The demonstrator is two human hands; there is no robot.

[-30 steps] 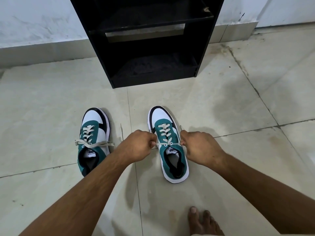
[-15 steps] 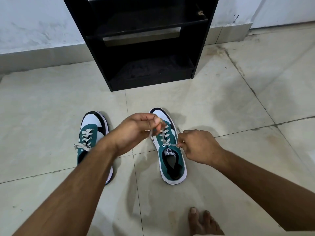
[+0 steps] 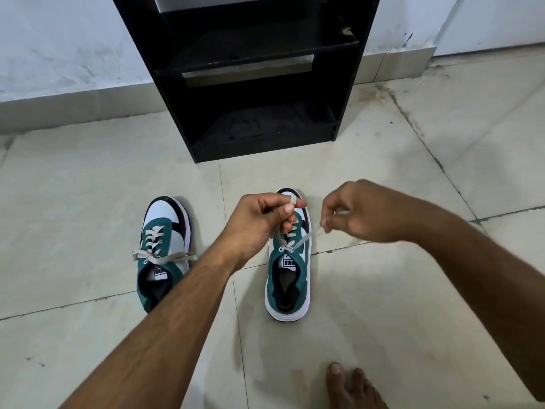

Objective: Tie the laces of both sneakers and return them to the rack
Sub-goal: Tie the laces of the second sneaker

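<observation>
Your left hand is curled closed above the toe end of the right-hand sneaker, pinching one end of its lace; a turn of that lace is wrapped around your fingertip and the strand runs down from your fingers to the top eyelets. Your right hand is just beside it, to the right of the shoe's toe, fingers pressed together on the other end of the same lace, which slants tight from your fingertips down to the eyelets. The two hands are near each other but not touching, both raised over the front half of the shoe.

That sneaker, teal and white with a black toe rim, stands upright on the tiled floor, toe pointing away from you toward the black rack. The other sneaker stands well to its left, partly behind your left forearm, its lace ends lying loose across the tongue and sticking out to both sides, untied. The rack stands against the wall beyond both shoes, apart from them, and the shelves that show hold nothing. Your bare toes rest on the tiles at the bottom edge, nearer to you than the right-hand sneaker
</observation>
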